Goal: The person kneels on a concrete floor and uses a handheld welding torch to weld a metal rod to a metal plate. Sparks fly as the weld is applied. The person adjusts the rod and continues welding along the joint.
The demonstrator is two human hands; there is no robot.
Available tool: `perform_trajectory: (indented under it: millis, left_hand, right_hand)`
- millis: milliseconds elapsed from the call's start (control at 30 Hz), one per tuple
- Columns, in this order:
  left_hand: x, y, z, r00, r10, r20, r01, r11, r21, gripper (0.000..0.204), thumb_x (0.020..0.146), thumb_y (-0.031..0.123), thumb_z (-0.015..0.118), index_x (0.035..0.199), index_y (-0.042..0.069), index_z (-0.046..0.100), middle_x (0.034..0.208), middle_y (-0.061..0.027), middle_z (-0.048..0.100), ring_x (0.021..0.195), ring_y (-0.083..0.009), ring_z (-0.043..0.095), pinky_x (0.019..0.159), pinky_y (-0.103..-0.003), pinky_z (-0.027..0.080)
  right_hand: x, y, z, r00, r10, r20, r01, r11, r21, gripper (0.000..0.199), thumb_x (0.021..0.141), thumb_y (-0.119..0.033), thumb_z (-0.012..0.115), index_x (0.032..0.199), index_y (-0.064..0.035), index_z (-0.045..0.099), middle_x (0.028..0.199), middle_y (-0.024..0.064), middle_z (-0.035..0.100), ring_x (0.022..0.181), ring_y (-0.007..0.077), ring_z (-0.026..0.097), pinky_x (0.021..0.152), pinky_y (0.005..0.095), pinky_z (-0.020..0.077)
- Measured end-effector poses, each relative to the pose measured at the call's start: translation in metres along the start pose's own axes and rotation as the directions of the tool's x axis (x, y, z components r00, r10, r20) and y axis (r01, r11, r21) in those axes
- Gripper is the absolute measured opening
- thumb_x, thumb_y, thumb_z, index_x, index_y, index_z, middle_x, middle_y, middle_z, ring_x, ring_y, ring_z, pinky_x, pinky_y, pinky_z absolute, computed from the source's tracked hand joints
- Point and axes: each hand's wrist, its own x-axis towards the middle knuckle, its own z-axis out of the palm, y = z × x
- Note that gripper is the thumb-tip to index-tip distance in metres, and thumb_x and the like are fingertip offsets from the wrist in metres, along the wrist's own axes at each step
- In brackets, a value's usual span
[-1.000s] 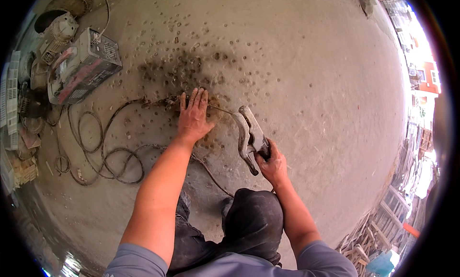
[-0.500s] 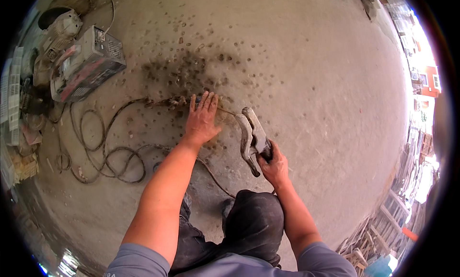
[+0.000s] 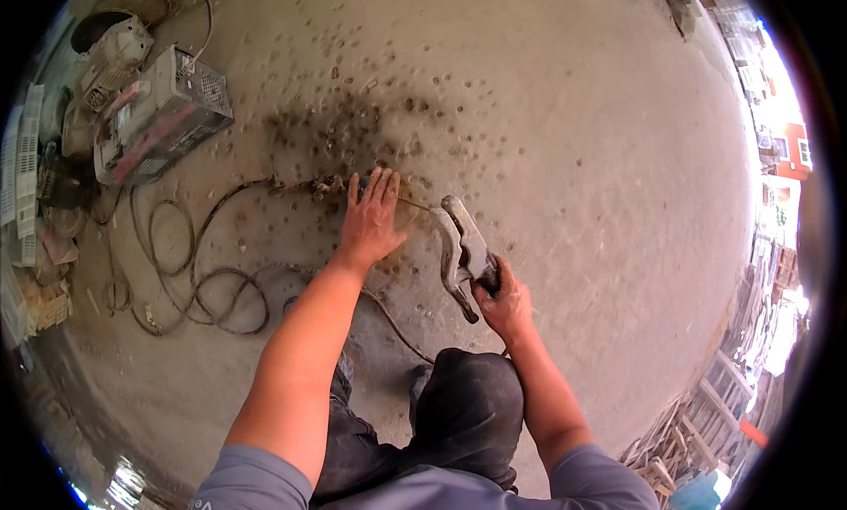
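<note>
My right hand (image 3: 505, 303) is wrapped round the dark handle of a grey, worn welding electrode holder (image 3: 466, 245). A thin welding rod (image 3: 416, 203) runs from the holder's jaws leftward to behind my left hand. Low over the floor, my left hand (image 3: 371, 223) is stretched out with its fingers straight, palm down. It covers the rod's far end and part of a dark, rough metal clamp-like piece (image 3: 326, 187). What lies directly beneath the palm is hidden, and I cannot tell whether the hand touches it.
Loops of dark cable (image 3: 196, 291) lie at left. A dusty welding machine (image 3: 168, 117) stands at the upper left beside other machinery (image 3: 106, 60) and pale plastic crates (image 3: 28, 170). Dark spatter marks (image 3: 344, 126) dot the concrete floor. Stacked wood (image 3: 706, 422) lines the lower right.
The electrode holder and my right hand have shifted very slightly. My left hand stays stretched out in nearly the same place.
</note>
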Motion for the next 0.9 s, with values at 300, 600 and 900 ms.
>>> perform_trajectory:
  millis: [300, 600, 900]
  left_hand:
    - [0.001, 0.002, 0.0, 0.997, -0.016, 0.074, 0.014, 0.999, 0.031, 0.112, 0.075, 0.049, 0.085, 0.161, 0.005, 0.028, 0.166, -0.0108, 0.035, 0.156, -0.0273, 0.028, 0.129, -0.054, 0.016]
    - [0.003, 0.004, -0.002, 0.997, -0.022, 0.079, 0.019, 0.999, 0.029, 0.111, 0.075, 0.048, 0.086, 0.161, 0.007, 0.028, 0.166, -0.0109, 0.033, 0.156, -0.0272, 0.027, 0.129, -0.055, 0.018]
    - [0.004, 0.004, -0.006, 0.995, -0.056, 0.084, 0.053, 0.998, 0.035, 0.112, 0.075, 0.047, 0.085, 0.162, 0.006, 0.028, 0.167, -0.0116, 0.033, 0.156, -0.027, 0.026, 0.128, -0.054, 0.019]
  right_hand:
    - [0.0, -0.001, -0.004, 0.999, 0.027, 0.037, -0.026, 0.999, -0.025, 0.057, 0.084, -0.027, 0.075, 0.137, -0.0124, 0.059, 0.103, 0.0222, 0.074, 0.093, 0.0422, 0.073, 0.08, 0.0492, 0.0586]
    - [0.0, -0.006, -0.006, 0.998, 0.049, 0.035, -0.048, 0.999, -0.018, 0.058, 0.084, -0.027, 0.075, 0.137, -0.0141, 0.058, 0.106, 0.0225, 0.074, 0.095, 0.043, 0.072, 0.081, 0.0495, 0.0582]
    - [-0.002, -0.004, -0.005, 0.999, 0.019, 0.04, -0.016, 0.998, -0.058, 0.058, 0.084, -0.025, 0.075, 0.138, -0.0138, 0.058, 0.103, 0.0217, 0.074, 0.094, 0.0415, 0.072, 0.079, 0.0482, 0.0589]
